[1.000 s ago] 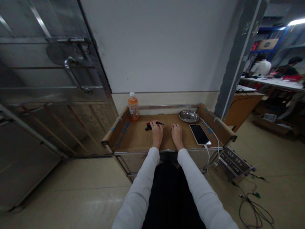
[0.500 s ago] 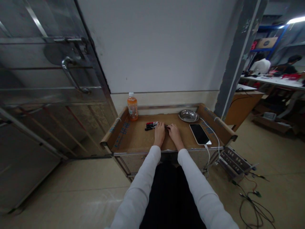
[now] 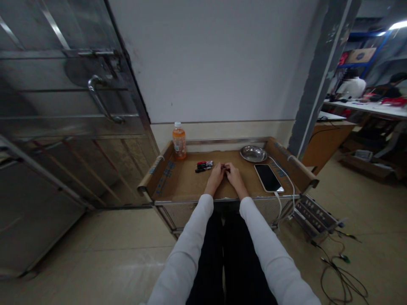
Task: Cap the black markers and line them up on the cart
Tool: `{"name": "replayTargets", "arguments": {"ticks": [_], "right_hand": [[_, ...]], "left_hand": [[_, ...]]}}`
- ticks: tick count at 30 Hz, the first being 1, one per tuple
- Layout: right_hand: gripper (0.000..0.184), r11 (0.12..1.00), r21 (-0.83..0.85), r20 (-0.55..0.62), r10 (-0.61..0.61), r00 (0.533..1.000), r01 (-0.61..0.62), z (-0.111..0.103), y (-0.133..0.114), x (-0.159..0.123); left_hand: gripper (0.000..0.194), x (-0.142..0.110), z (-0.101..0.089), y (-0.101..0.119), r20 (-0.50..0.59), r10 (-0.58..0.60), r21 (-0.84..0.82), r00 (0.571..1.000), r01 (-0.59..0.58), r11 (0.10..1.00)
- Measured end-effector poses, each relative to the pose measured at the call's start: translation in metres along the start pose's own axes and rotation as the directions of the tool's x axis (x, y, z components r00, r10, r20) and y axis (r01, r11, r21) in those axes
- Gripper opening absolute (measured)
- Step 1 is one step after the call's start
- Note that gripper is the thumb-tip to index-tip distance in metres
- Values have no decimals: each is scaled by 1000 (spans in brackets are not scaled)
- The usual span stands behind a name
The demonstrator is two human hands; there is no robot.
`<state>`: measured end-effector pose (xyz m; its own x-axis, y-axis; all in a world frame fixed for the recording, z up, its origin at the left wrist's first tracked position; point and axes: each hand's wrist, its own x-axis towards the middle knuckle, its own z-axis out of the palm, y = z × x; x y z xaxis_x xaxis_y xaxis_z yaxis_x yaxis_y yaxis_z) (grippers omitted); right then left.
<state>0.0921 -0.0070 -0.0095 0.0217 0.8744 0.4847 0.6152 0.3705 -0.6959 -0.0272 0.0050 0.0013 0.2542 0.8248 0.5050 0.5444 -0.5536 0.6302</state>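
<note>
My left hand and my right hand meet over the middle of the cardboard-lined cart top. Fingers of both are closed around a small dark pen, mostly hidden by the fingertips. Just left of my left hand lies a small group of pens, some black and at least one red, side by side on the cardboard.
An orange drink bottle stands at the back left corner. At the right are a shiny metal dish and a phone with a white cable. A metal door is at the left; people sit far right.
My left hand has moved off the pen group toward my right hand, and both now meet at the dark pen. The view has shifted slightly.
</note>
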Motion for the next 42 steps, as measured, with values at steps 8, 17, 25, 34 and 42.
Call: {"name": "replayTargets", "arguments": {"ticks": [8,17,25,34,42], "right_hand": [[25,1000,-2,1,-8,1000,8,0,1,-1],[33,994,-105,-71,4,997,-11,2,5,-3],[33,983,-182,-94,-59,994,41,2,3,-2],[24,944,-331,-139,-43,989,-5,-1,4,-4],[25,930,-365,-150,-10,989,-46,-6,-8,-6]], "left_hand": [[17,0,-5,-1,2,-27,-53,1000,27,998],[33,-3,-2,0,1,1,128,1000,-1,992],[32,-1,-1,-1,-20,7,181,1000,-3,984],[16,-3,-7,5,-22,-20,169,1000,23,985],[4,-4,-7,11,-122,-45,432,992,94,897]]}}
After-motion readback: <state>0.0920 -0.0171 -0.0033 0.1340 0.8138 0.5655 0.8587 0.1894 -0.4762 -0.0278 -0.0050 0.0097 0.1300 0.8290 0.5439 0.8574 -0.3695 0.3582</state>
